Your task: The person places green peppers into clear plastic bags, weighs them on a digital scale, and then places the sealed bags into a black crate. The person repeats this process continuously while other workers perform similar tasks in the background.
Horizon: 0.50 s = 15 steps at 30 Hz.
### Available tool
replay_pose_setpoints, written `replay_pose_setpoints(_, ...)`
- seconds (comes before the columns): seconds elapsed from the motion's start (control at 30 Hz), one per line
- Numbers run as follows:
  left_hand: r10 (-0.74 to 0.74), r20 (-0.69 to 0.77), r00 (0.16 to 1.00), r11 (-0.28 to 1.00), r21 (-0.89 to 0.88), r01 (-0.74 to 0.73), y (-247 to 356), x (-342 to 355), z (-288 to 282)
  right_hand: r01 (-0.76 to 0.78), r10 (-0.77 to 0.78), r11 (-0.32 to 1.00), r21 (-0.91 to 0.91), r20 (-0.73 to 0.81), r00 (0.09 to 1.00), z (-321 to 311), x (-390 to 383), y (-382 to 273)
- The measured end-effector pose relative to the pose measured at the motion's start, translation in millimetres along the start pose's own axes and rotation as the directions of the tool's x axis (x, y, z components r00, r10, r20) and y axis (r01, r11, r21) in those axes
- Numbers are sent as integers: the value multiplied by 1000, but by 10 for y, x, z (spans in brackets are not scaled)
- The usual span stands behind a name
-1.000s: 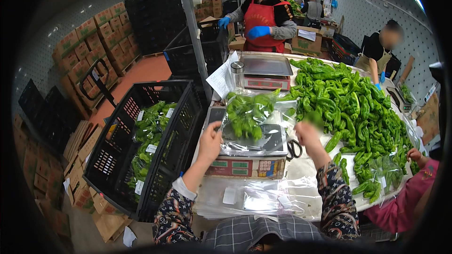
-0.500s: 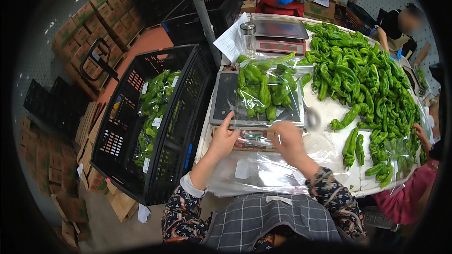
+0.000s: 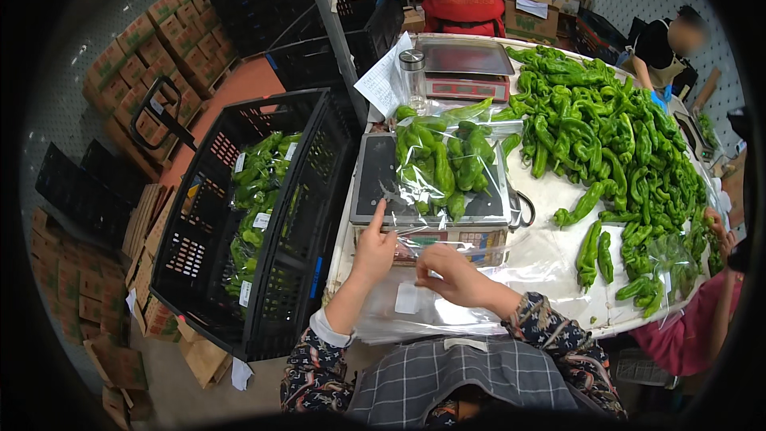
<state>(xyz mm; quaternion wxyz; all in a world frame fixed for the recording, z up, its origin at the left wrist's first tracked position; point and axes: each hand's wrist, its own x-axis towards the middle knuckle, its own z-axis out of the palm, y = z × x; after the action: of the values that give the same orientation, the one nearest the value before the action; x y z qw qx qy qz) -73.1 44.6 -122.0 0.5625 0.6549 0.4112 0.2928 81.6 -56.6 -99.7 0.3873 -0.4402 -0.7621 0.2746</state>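
A clear plastic bag of green peppers (image 3: 443,164) lies on the dark plate of a weighing scale (image 3: 373,183) in front of me. My left hand (image 3: 373,254) is at the scale's near left edge, index finger stretched toward the plate and thumb apart, beside the bag's loose film. Just right of it, my right hand (image 3: 455,275) hovers over a stack of flat clear bags (image 3: 371,303), its fingers curled into a pinch. Whatever lies between those fingertips is too small to make out. A pale label (image 3: 408,298) shows on the stack under them.
A black crate (image 3: 275,271) with labelled pepper bags stands left of the table. Loose green peppers (image 3: 574,132) heap up at the right. Scissors (image 3: 524,209) lie beside the scale. Behind are a glass bottle (image 3: 412,80), a paper sheet (image 3: 381,80) and a second scale (image 3: 467,64). Co-workers stand around.
My right hand has moved left and nearer to me, away from the scale's front and over the flat bags. My left hand stays by the scale. The co-worker opposite has straightened up.
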Motion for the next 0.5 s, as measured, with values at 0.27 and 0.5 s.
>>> replay_pose_setpoints(0.27,-10,127,992,1000,13,8,-222,22,3,-269,346,925,270,-301,889,-414,-159,-32)
replay_pose_setpoints(0.5,28,87,996,997,71,-34,-95,-37,102,-26,-71,924,-382,-239,968,248,129,298)
